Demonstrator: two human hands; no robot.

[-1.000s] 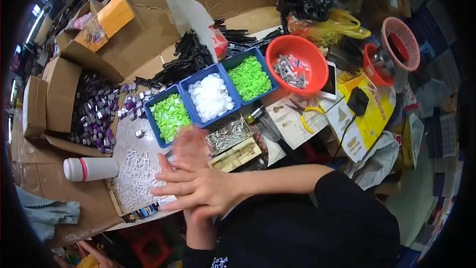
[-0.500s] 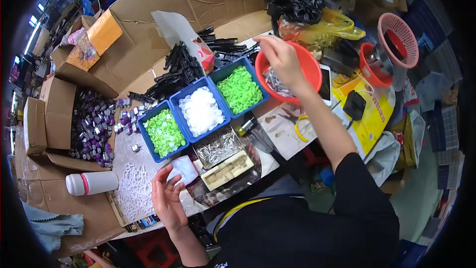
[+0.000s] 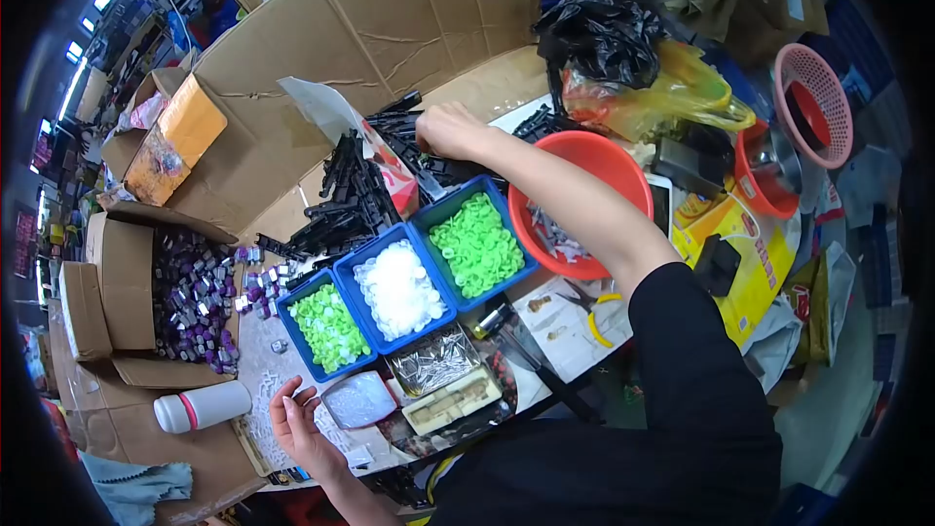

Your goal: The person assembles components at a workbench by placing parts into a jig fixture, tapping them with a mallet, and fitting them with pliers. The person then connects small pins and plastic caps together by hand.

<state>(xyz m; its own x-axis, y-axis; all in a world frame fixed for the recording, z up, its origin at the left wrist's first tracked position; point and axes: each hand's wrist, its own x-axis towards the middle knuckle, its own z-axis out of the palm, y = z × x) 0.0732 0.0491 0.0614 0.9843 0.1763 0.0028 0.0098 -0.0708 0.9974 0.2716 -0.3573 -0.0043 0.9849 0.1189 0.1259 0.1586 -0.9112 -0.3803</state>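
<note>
My right hand (image 3: 450, 131) reaches to the black plastic parts (image 3: 394, 136) behind the blue bins; its fingers are closed on some of them, though exactly what it grips is hidden. With fingers apart and nothing held, my left hand (image 3: 300, 421) hovers over the small white parts (image 3: 336, 436), left of a clear-topped container (image 3: 359, 399). Three blue bins hold green pieces (image 3: 329, 326), white discs (image 3: 399, 290) and green rings (image 3: 476, 245). In front of them are a tray of metal pins (image 3: 435, 360) and a cream fixture block (image 3: 453, 399).
A red bowl (image 3: 628, 168) of grey parts lies under my right forearm. Yellow-handled pliers (image 3: 598, 326) and a hammer (image 3: 526, 351) are on the right. A white bottle (image 3: 205, 406) and a cardboard box of purple-and-silver parts (image 3: 190, 297) stand left.
My hands, together at first, have parted. My right hand went over the red bowl, then left to the black parts. My left hand has moved left. The camera view has shifted.
</note>
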